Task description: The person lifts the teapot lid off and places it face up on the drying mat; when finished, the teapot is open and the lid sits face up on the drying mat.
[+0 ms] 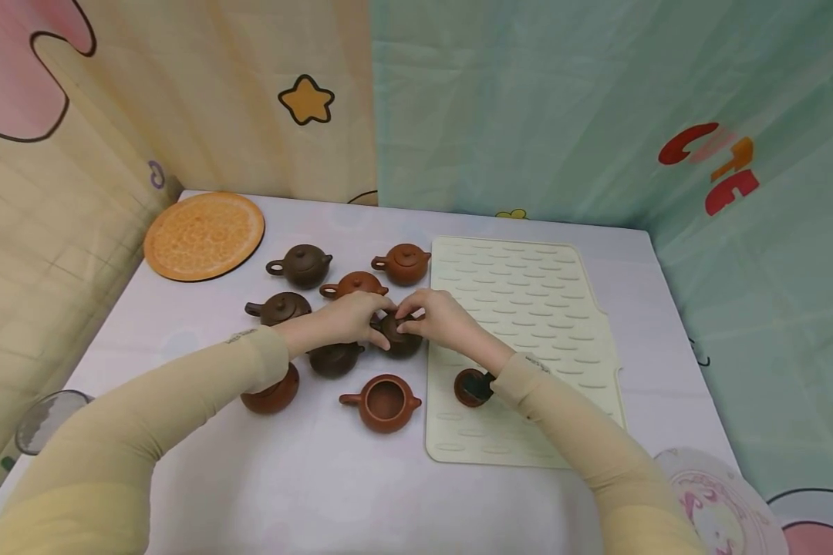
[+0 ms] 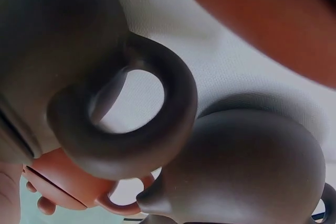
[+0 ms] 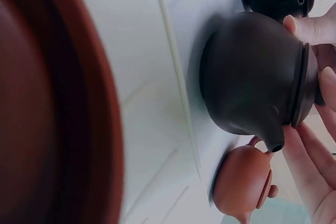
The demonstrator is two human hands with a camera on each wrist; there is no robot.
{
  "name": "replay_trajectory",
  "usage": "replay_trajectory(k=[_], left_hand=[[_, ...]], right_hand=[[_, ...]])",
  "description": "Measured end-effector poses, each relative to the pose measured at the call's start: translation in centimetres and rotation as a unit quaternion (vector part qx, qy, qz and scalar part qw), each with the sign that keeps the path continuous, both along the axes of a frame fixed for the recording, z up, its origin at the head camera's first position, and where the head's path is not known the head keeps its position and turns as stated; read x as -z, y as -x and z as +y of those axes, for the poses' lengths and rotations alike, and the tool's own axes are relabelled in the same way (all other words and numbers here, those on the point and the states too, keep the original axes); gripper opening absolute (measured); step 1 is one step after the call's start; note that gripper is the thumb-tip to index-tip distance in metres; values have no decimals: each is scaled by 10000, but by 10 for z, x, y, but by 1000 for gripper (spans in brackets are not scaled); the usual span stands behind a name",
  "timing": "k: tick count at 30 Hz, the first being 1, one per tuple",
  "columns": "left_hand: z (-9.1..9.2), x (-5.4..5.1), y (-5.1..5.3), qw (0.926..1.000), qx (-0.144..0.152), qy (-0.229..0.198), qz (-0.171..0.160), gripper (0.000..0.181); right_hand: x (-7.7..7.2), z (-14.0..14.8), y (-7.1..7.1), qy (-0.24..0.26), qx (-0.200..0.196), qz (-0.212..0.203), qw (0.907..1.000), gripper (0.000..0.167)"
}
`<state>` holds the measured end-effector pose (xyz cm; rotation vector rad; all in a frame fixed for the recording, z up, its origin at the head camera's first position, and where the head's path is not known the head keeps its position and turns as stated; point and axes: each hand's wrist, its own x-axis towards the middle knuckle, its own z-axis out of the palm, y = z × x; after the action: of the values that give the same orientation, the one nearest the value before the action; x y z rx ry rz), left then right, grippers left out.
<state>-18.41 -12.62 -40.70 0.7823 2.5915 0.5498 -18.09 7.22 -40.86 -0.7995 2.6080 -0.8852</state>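
Observation:
A dark brown teapot (image 1: 404,344) stands beside the left edge of the cream mat, its spout toward the mat. My left hand (image 1: 347,318) holds its body, thumb and index finger spread around the side. Fingertips of my right hand (image 1: 446,317) pinch the lid (image 3: 306,90) at its knob, and the lid sits on the pot. In the left wrist view, a dark looped handle (image 2: 178,93) fills the middle. Nearer me stands a reddish teapot (image 1: 368,416) with its round mouth uncovered. A small reddish round piece (image 1: 463,391) lies on the mat below my right wrist.
Several lidded teapots, dark (image 1: 305,267) and reddish (image 1: 406,264), cluster around my hands. The ridged cream mat (image 1: 527,308) covers the right side. An orange round mat (image 1: 204,235) lies back left, a clear glass dish (image 1: 50,420) at the left edge, a pink-patterned plate (image 1: 718,501) front right.

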Motion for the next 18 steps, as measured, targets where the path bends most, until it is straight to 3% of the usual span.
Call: replay_trajectory(k=[3,6,8,9,11,14,18], left_hand=[[1,0,0,10000,-56,11,-11,64],[2,-1,0,10000,-60,18,-11,64],[2,-1,0,10000,-55,7,-14,63],[2,-1,0,10000,-64,1,-25,63],[2,-1,-1,10000,-68,6,-47,62],[2,-1,-1,9999,-78,66,-89,63],[2,-3,-3,9998,-41,119,-126,64]], right_hand=[[-2,3,1,118,88,-174,9997,18],[-6,13,3,480,418,-666,9957,20],[-9,23,7,951,787,-1276,9841,21],[-9,29,9,1283,988,-1636,9732,21],[-9,42,14,1979,1376,-2345,9418,22],[-5,61,19,3080,1775,-3356,8723,26],[4,80,20,4064,2213,-4223,7794,28]])
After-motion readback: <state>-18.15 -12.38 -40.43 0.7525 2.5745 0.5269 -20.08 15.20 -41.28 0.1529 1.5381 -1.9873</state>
